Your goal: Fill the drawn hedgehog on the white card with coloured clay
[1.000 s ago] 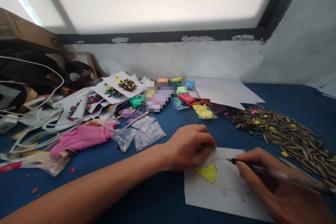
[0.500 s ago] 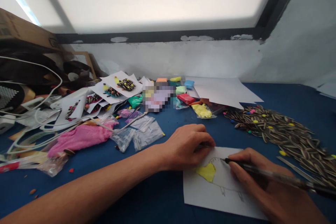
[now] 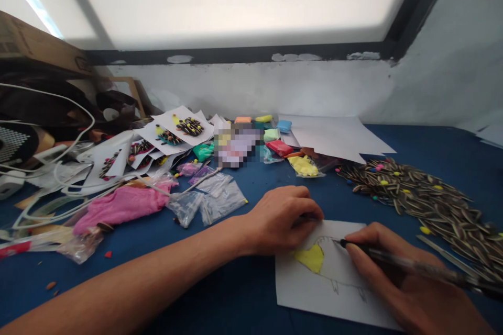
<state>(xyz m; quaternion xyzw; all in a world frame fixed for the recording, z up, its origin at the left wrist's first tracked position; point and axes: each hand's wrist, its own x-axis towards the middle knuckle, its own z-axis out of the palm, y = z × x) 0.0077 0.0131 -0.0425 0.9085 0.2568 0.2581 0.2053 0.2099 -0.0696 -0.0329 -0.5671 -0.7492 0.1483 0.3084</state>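
My right hand (image 3: 404, 277) is closed round a black pen (image 3: 422, 268) with a see-through barrel. Its tip meets a small white sheet of paper (image 3: 298, 293) on the blue tabletop. On the sheet is a pencil-thin outline of a rounded animal with short legs; a flat yellow patch (image 3: 312, 258) covers its left end. Short strokes run along the top of the outline. My left hand (image 3: 285, 220), fingers curled, presses on the sheet's upper left corner; its fingertips are partly hidden.
Striped sunflower seeds (image 3: 432, 204) with coloured bits lie in a heap at right. Bagged coloured clay (image 3: 279, 147) and blank sheets (image 3: 330, 133) sit at the back. Seed-decorated pictures (image 3: 184, 125), a pink clay bag (image 3: 126, 204) and white cables (image 3: 55, 214) crowd the left.
The pen tip has shifted slightly to the right along the top of the outline, with my right hand. My left hand stays in place on the paper.
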